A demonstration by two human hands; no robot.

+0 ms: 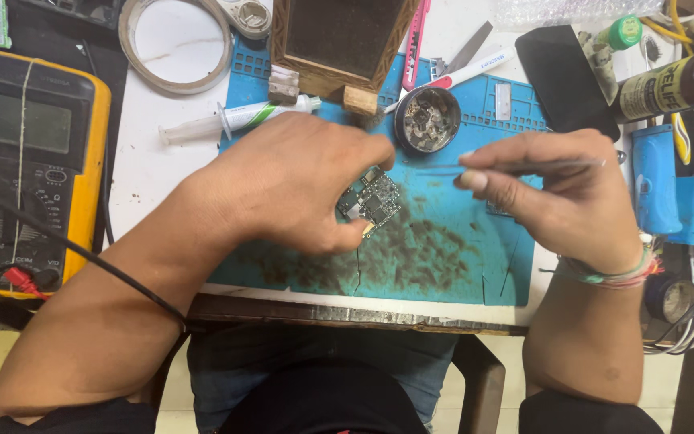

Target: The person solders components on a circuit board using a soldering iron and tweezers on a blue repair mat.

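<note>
**Over the blue mat: board and tweezers**

At the centre of the surface, left hand (291,181) pinches a small circuit board (373,199); thumb and fingers closed on its edge, board tilted just above the mat. Board is dark, densely studded with tiny metallic parts. Right hand (560,189) grips slim metal tweezers (508,168) between thumb and forefinger, fingers closed tight around them; fine tips point left toward the board, just short of it. Whether the tips hold anything cannot be told.

Blue silicone mat (459,265) is soft-looking, smeared with dark grime, ribbed compartments along its far edge. Round metal tin (427,119) of scrap bits sits just beyond the hands. Clear plastic syringe (234,119) lies on the mat's left edge. Yellow-cased multimeter (30,161) at far left, well apart. Roll of tape (177,42), white, ring-shaped, at top.
</note>
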